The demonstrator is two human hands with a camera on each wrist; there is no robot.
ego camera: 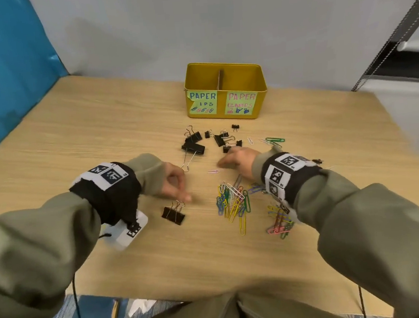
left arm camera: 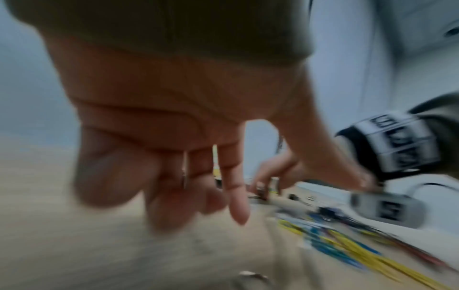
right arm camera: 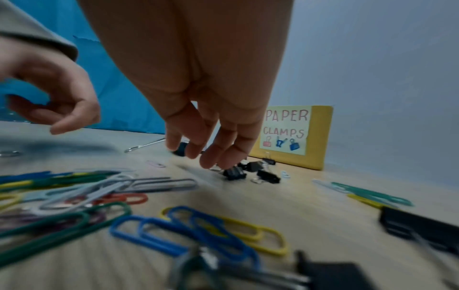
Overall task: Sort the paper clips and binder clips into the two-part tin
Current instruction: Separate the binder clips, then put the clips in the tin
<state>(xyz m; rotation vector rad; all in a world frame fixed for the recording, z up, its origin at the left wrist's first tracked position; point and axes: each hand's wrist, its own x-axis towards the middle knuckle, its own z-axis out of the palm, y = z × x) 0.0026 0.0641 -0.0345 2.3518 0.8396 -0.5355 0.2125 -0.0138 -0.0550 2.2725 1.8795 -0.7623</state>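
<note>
Sorting looks barely begun. The tin (ego camera: 225, 91) stands at upper centre of the head view, its divider (ego camera: 219, 79) splitting it into a left half labelled for paper clips and a right half labelled for clamps; what shows of the inside looks bare, though the floor of each half is hidden. Binder clips (ego camera: 209, 141) lie scattered just below the tin, with one more (ego camera: 173, 214) alone at lower left of centre. Paper clips (ego camera: 233, 202) sit in a loose heap at centre, a second bunch (ego camera: 279, 220) to its right, a few strays (ego camera: 272, 140) at the right of the binder clips.

The left hand (ego camera: 174, 183) hovers above the lone binder clip, fingers loosely curled, holding nothing. The right hand (ego camera: 239, 161) reaches down among the binder clips with relaxed fingers (right arm camera: 218, 157) spread narrowly, nothing gripped yet. Judging by this, nearly everything remains to be moved.
</note>
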